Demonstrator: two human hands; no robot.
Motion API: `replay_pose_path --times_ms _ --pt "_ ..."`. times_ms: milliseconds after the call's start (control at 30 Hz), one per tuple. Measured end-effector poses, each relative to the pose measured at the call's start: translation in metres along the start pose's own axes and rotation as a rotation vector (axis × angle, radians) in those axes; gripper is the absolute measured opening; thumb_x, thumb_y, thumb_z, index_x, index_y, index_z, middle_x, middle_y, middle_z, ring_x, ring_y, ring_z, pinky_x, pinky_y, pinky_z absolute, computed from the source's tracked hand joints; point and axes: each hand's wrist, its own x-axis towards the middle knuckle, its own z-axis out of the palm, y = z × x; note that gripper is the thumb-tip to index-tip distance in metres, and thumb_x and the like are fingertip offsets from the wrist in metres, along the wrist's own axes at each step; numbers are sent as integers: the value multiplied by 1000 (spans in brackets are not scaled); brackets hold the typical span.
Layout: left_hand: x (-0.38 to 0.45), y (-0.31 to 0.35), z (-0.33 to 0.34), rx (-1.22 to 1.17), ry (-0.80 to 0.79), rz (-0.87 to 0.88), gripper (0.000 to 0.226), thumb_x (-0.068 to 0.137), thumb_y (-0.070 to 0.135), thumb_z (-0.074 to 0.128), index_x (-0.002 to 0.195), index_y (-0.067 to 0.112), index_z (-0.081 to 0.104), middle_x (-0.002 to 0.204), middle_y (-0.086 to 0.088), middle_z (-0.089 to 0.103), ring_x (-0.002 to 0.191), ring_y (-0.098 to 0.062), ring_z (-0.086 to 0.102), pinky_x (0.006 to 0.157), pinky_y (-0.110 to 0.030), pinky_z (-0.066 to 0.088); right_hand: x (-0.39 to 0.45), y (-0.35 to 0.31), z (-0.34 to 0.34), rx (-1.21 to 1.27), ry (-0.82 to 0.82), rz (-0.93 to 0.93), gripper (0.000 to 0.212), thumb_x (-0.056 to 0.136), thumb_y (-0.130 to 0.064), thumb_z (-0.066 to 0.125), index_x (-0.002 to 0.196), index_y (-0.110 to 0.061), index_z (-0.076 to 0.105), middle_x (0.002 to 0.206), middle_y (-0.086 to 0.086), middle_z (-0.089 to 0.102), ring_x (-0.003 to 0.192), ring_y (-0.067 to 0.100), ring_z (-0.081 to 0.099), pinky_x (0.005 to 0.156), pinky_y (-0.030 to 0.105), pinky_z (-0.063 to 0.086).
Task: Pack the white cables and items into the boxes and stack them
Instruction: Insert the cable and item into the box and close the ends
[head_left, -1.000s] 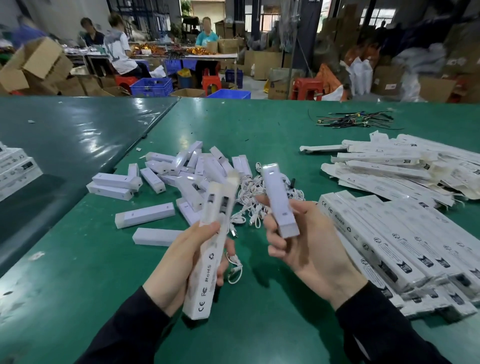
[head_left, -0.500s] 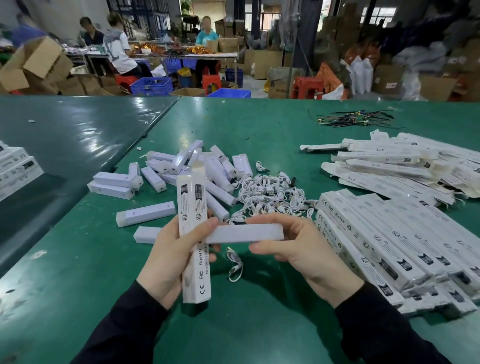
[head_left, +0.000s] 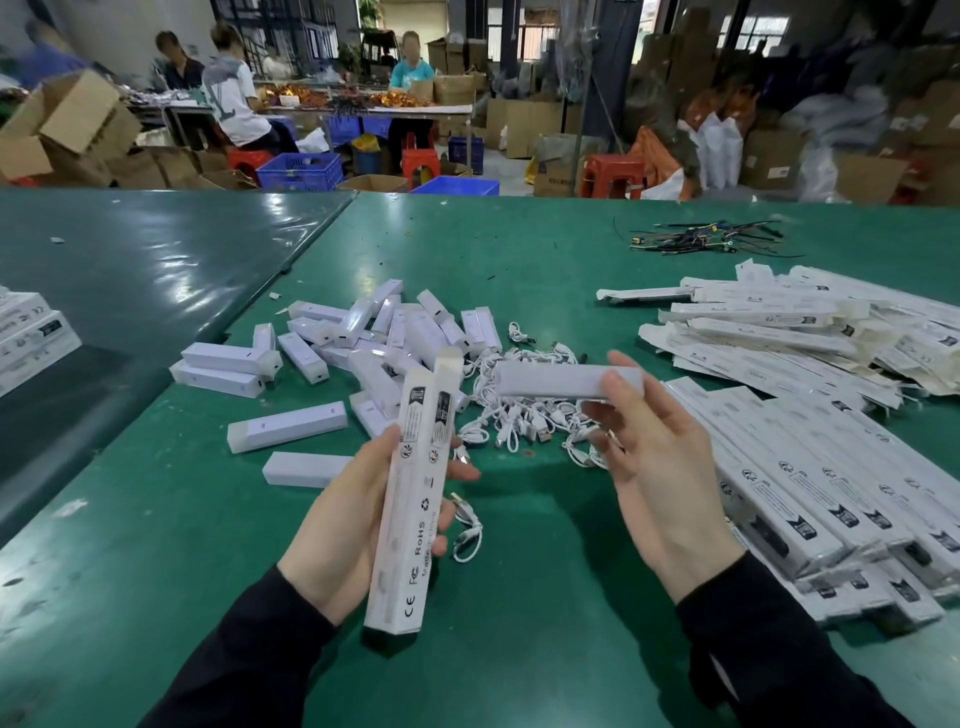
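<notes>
Holding box (head_left: 415, 499) near-upright above table (head_left: 519, 649): left hand (head_left: 358, 519), fingers wrapping round it, printed face showing. Right hand (head_left: 660, 467) pinching white bar (head_left: 566, 380) level, just right of box top, apart from it. Cables (head_left: 524, 415) lying heaped behind hands; loose bars (head_left: 363, 338) piling left of heap; packed boxes (head_left: 810, 478) lying stacked right.

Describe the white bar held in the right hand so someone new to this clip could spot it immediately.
Start at the green table and find the tangle of white cables near its middle. Just above them, the right hand pinches a plain white bar lying crosswise. Unlike the printed long box upright in the left hand, it is shorter and unmarked, and it alone is off the table.
</notes>
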Motion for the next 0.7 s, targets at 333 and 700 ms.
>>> replay_pose_path --times_ms 333,700 --pt "-7 0 1 239 -177 -55 37 84 40 61 109 16 71 107 -17 71 68 -16 59 50 -27 54 -6 1 8 -146 5 -217 30 87 -20 67 117 -19 67 91 -5 75 81 12 70 66 19 53" --pt "-6 0 2 292 -183 -84 54 78 34 66 118 -1 54 100 -17 72 75 -20 57 46 -25 51 -3 -10 5 -15 25 -273 36 88 -17 65 121 -18 51 100 -3 71 91 11 64 81 26 53"
